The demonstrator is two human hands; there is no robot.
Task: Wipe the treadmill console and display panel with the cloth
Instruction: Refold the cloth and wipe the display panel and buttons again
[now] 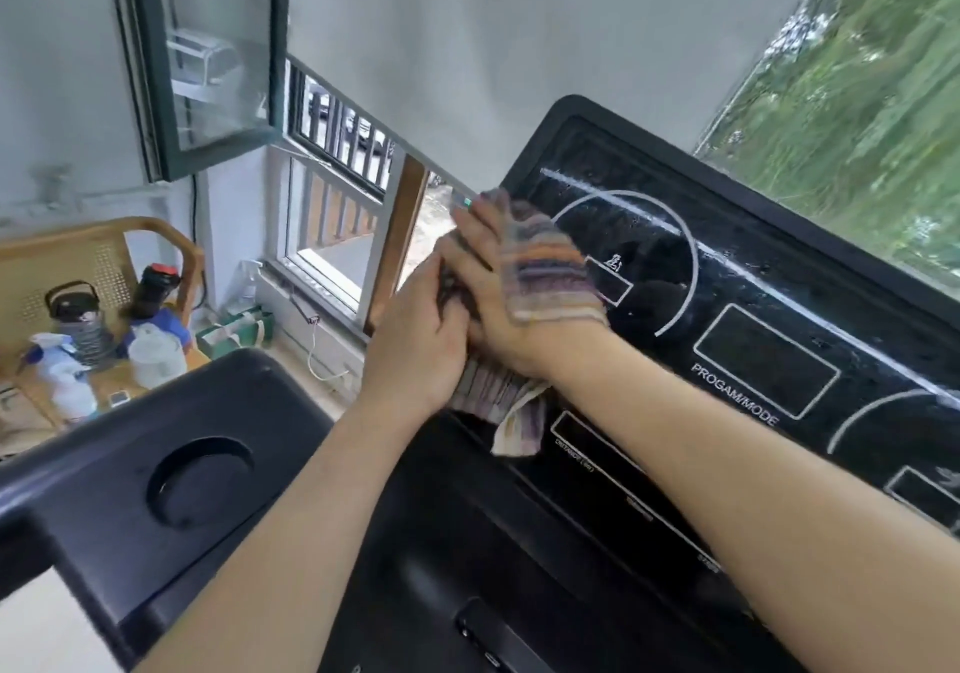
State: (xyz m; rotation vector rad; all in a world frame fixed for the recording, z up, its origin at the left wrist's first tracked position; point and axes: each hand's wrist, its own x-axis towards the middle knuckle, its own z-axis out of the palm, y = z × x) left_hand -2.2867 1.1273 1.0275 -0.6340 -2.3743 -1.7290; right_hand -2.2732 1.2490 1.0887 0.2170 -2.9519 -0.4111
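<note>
The cloth [550,277], a striped rag, is bunched between both hands in the middle of the frame, against the left end of the display panel [769,350]. One fold drapes over the back of the right hand [488,303] and a loose corner hangs below the wrists. From the head camera the two hands are pressed together. The left hand [415,334] curls its fingers into the bundle from the left, and the right hand lies over it with the rag wrapped round its far edge, so both seem to hold it. I'd guess the person is gathering the cloth into a firmer pad, since a loose rag would drag and smear. The glossy black panel runs from the centre to the right edge and looks speckled with droplets or dust, so most of the wiping appears not yet done. The console [270,412] with its round cup holder [200,482] fills the lower left. At the far left a basket [78,251] holds bottles [72,391], well away from the hands
</note>
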